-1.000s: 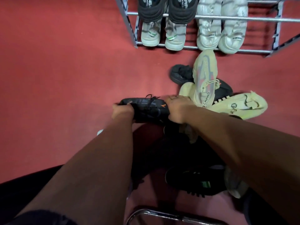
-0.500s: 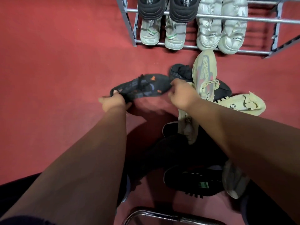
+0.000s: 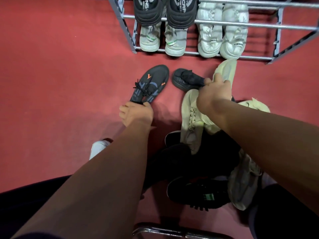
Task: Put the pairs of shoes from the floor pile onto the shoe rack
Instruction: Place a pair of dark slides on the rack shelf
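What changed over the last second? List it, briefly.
The orange-marked black shoe swung from crosswise to toe toward the shoe rack, left of the pile; the left hand holds its heel. The right hand let go of it and now grips the plain black shoe. The racked pairs stayed put.

Floor [image 3: 51,83] red; rack [image 3: 241,25] grey metal; held sneaker [image 3: 150,83] black with orange marks and blue lettering; piled shoe [image 3: 191,118] cream.
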Tool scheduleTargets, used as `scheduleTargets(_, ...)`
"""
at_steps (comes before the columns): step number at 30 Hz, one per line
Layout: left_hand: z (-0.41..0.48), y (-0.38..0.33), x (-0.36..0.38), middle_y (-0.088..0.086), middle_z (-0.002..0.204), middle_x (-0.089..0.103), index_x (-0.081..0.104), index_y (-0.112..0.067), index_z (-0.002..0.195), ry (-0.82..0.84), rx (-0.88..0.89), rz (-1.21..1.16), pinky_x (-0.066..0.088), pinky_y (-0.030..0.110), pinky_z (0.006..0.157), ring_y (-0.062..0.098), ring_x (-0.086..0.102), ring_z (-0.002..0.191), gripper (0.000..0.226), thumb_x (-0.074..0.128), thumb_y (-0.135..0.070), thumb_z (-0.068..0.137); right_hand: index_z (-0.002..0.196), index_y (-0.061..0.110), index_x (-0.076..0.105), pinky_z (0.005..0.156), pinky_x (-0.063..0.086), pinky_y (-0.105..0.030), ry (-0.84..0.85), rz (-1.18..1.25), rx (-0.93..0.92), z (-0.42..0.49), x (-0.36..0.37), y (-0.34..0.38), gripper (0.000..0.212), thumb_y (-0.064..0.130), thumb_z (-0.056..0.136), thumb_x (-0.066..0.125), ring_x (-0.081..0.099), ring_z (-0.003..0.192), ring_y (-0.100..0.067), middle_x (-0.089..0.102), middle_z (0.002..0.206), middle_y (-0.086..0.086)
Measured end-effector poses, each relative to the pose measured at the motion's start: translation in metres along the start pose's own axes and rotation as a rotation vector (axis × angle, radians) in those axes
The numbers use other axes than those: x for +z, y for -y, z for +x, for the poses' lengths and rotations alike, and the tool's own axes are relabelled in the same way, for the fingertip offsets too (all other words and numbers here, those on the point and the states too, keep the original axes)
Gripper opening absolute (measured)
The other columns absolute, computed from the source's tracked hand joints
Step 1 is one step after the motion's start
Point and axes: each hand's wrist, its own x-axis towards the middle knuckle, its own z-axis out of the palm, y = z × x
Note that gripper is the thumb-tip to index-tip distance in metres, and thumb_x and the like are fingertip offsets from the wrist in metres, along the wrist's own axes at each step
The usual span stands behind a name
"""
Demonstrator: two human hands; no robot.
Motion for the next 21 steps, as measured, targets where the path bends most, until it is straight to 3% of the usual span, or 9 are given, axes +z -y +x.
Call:
scheduleTargets(3,0.008,-0.01,-0.001,0.02,0.147,0.04,0.041,0.001,0.142,0.019,0.069,0.025,0.033,0.048,0.113,0.04,0.038,0.136,0.069,0.052,-0.049,0.095,0.134,0.028,0.067,0.091,0.037,-0.042,0.201,-0.07,0.089,0.003,-0.002,-0.016,0.044,0.026,0.096,0.046,0.049,0.132,-0.028,0.065,0.13,0.004)
scheduleTargets(5,0.009,-0.017,-0.001,0.018,0.149,0.039,0.039,-0.002,0.145,0.038,0.133,0.065,0.034,0.049,0.113,0.041,0.038,0.137,0.075,0.056,-0.052,0.092,0.14,0.022,0.062,0.101,0.045,-0.046,0.31,0.039,0.155,0.008,0.002,-0.033,0.043,0.037,0.101,0.052,0.058,0.129,-0.028,0.064,0.131,-0.001)
scheduleTargets(7,0.012,-0.019,0.001,0.015,0.148,0.039,0.035,-0.004,0.149,0.096,0.177,0.151,0.036,0.049,0.112,0.041,0.038,0.135,0.09,0.063,-0.058,0.082,0.138,0.019,0.059,0.1,0.047,-0.043,0.342,0.172,0.218,0.01,0.003,-0.051,0.042,0.043,0.105,0.052,0.06,0.127,-0.026,0.058,0.12,-0.004)
scheduleTargets(10,0.018,-0.015,0.003,0.01,0.148,0.038,0.027,-0.008,0.153,0.116,0.21,0.323,0.038,0.05,0.107,0.039,0.039,0.134,0.102,0.074,-0.052,0.074,0.129,0.016,0.067,0.083,0.043,-0.039,0.234,0.279,0.282,0.016,0.006,-0.065,0.034,0.033,0.102,0.055,0.065,0.116,-0.029,0.061,0.113,-0.005)
scheduleTargets(12,0.024,-0.009,0.004,0.008,0.147,0.04,0.03,-0.012,0.15,0.07,0.233,0.346,0.039,0.049,0.104,0.039,0.04,0.132,0.087,0.075,-0.039,0.08,0.128,0.014,0.067,0.08,0.044,-0.039,0.114,0.425,0.247,0.024,0.005,-0.059,0.035,0.03,0.101,0.052,0.066,0.108,-0.033,0.065,0.118,-0.009)
scheduleTargets(15,0.032,0.003,0.002,0.008,0.139,0.047,0.043,-0.015,0.137,0.014,0.308,0.264,0.043,0.048,0.099,0.04,0.044,0.126,0.067,0.074,-0.032,0.081,0.138,0.01,0.054,0.092,0.049,-0.047,-0.033,0.586,0.08,0.035,-0.001,-0.036,0.053,0.046,0.099,0.055,0.058,0.121,-0.039,0.057,0.134,-0.014)
scheduleTargets(21,0.036,0.017,0.004,0.007,0.137,0.054,0.049,-0.017,0.137,-0.006,0.391,0.137,0.044,0.045,0.102,0.039,0.048,0.122,0.081,0.082,-0.049,0.07,0.141,0.009,0.043,0.107,0.042,-0.049,-0.119,0.683,-0.083,0.06,-0.007,0.015,0.077,0.053,0.087,0.075,0.05,0.132,-0.039,0.05,0.143,-0.015)
